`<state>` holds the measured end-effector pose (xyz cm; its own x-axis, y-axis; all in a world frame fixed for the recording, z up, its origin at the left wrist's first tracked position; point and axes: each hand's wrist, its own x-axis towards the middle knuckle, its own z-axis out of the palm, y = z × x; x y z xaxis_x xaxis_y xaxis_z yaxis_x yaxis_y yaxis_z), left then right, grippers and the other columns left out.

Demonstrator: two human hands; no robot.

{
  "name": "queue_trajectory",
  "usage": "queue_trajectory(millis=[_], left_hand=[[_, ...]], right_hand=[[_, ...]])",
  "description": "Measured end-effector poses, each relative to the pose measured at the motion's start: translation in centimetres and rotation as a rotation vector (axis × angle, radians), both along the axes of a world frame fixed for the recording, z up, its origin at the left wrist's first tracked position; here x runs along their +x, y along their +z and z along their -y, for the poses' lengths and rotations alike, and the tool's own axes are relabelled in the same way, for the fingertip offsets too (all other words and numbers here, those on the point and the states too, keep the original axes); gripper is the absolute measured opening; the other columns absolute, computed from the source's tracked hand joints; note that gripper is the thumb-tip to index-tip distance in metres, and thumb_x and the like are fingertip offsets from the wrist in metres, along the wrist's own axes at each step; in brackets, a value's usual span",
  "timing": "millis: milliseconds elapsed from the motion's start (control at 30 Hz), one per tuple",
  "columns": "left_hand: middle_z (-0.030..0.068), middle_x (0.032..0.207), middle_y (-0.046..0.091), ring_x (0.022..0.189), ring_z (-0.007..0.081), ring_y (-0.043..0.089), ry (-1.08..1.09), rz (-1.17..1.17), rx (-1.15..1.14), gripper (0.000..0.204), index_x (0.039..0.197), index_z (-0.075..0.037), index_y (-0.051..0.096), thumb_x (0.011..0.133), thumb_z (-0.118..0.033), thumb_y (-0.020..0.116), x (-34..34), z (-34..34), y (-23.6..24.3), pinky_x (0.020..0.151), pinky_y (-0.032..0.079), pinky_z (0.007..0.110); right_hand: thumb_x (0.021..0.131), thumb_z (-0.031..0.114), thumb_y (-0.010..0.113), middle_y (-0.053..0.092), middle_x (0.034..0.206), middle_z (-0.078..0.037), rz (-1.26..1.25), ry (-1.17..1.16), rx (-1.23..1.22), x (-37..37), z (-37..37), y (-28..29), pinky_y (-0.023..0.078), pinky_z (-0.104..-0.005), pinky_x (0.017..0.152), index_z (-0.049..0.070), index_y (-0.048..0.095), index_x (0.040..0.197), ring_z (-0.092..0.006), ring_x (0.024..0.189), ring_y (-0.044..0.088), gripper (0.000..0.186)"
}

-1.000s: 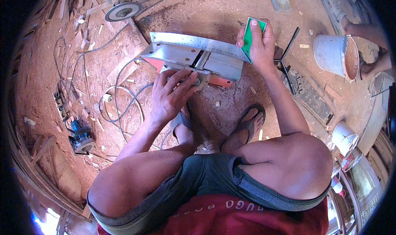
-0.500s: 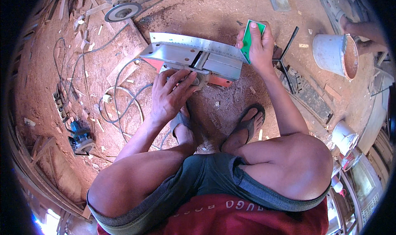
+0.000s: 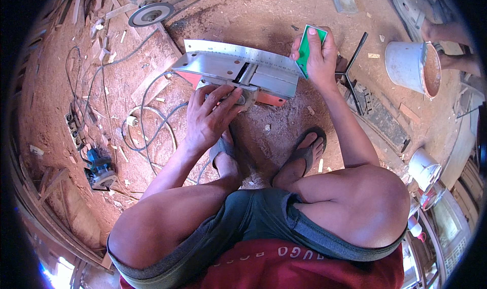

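An electric planer lies upside down before my feet, its flat metal sole facing up and its blade drum showing in the slot. My left hand grips the near side of its body, fingers curled over a round part that they mostly hide. With my right hand I hold a try square by its green handle, thumb along the handle. The square's steel blade, marked like a ruler, stands on edge along the far part of the sole, across the drum slot.
An angle grinder-like machine with a disc lies far left. A blue circular saw, a power strip and looped cables are at left. At right are a white bucket, a black three-armed wrench and another person's feet.
The other person's feet and legs at the far right have shifted. My hands, the square and the planer stay almost exactly where they were.
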<state>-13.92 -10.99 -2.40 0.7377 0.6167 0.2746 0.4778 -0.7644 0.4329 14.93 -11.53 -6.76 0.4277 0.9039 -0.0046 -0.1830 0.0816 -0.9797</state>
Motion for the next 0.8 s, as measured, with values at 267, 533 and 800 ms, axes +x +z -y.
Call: queue_trajectory(millis=[267,533,800], left_hand=[[0.0006,0.124,0.063,0.104,0.026,0.06,0.002,0.004,0.006,0.047,0.123,-0.017,0.07,0.077,-0.02,0.081,0.05,-0.01,0.12,0.084,0.052,0.041],[0.0007,0.123,0.064,0.103,0.0259,0.06,0.001,0.009,0.019,0.047,0.122,-0.016,0.07,0.076,-0.021,0.082,0.18,-0.11,0.1,0.083,0.052,0.041],[0.0013,0.12,0.065,0.102,0.0262,0.061,0.007,0.009,0.02,0.047,0.12,-0.014,0.071,0.075,-0.022,0.083,0.21,-0.19,0.27,0.083,0.052,0.041]], right_hand=[[0.109,0.03,0.047,0.061,0.071,-0.009,0.018,0.007,-0.019,0.03,0.03,0.25,0.05,-0.031,0.054,0.006,0.042,0.1,-0.0142,0.057,0.059,0.027],[0.109,0.03,0.048,0.061,0.072,-0.009,0.019,0.002,-0.031,-0.1,0.04,0.26,0.05,-0.0313,0.053,0.006,0.041,0.1,-0.0146,0.057,0.059,0.027],[0.109,0.03,0.048,0.061,0.073,-0.009,0.01,0.014,-0.024,-0.14,-0.04,0.36,0.05,-0.0311,0.053,0.006,0.042,0.101,-0.0144,0.056,0.059,0.027]])
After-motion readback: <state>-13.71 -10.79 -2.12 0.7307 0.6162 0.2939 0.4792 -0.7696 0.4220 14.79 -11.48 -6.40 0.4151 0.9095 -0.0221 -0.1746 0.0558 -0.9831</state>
